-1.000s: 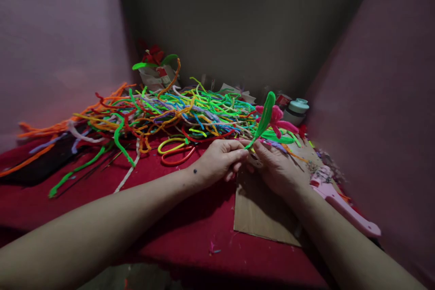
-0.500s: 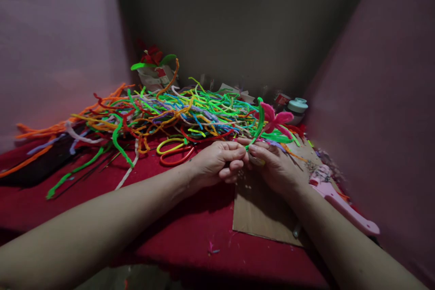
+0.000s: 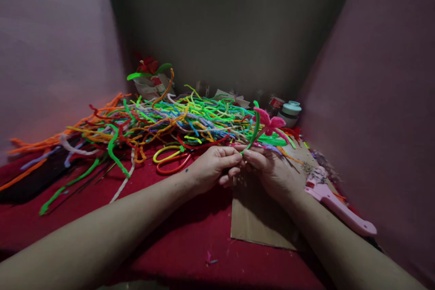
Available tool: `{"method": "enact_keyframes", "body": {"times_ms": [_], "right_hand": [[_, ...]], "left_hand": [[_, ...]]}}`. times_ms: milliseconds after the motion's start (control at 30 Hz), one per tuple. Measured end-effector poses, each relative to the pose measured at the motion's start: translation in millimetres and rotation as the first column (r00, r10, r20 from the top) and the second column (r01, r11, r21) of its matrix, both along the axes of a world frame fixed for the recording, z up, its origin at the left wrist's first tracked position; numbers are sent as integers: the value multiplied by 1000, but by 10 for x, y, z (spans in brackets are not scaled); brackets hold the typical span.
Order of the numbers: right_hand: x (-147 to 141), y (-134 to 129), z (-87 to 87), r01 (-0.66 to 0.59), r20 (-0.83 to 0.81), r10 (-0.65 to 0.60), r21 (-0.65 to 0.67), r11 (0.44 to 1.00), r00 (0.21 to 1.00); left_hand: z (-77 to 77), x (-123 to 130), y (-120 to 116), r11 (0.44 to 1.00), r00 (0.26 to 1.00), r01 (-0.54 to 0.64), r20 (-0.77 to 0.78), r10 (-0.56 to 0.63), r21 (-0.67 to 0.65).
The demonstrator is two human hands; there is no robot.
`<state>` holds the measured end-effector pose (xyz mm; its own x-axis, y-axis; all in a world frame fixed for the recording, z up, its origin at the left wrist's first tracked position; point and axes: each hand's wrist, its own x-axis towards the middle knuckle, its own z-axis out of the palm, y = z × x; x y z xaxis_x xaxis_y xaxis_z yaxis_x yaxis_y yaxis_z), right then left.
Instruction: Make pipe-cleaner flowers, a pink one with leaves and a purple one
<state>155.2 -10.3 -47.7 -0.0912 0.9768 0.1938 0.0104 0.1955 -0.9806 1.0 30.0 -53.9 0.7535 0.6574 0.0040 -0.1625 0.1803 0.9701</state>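
A pipe-cleaner flower with pink petals (image 3: 270,121) and a long green leaf (image 3: 255,129) stands up from between my two hands. The fingers of my left hand (image 3: 220,163) are closed in a pinch at the lower end of the green stem. My right hand (image 3: 267,165) grips the stem beside it, thumb on top, with its fingertips almost against the left ones. The lower stem is mostly hidden by the fingers. Beneath the right hand lies a sheet of brown cardboard (image 3: 258,217).
A large heap of colourful pipe cleaners (image 3: 190,118) spreads across the red cloth (image 3: 176,231). Scissors with yellow and red handles (image 3: 173,163) lie before it. A pink glue gun (image 3: 343,208) rests at right. A jar with a pale teal lid (image 3: 291,108) stands behind.
The view has shifted slightly, so most things sit a little lower and further left. Both hands keep their pinch on the flower's stem, and the flower has turned slightly.
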Motion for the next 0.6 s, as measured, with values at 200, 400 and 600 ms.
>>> {"method": "enact_keyframes", "body": {"times_ms": [200,400,600], "right_hand": [[-18,-52,48,114,138,-123,73,991,983],[-61,-54,-10,150,5,-151,67,986,989],[-71,-49,-78,82,-86,-79,32,996,993]], "left_hand": [[34,15,-32,947,969,-83,-199,149,310],[-27,35,-84,827,920,-148,-232,316,542],[-113,15,-55,660,874,-157,-207,439,735]]}}
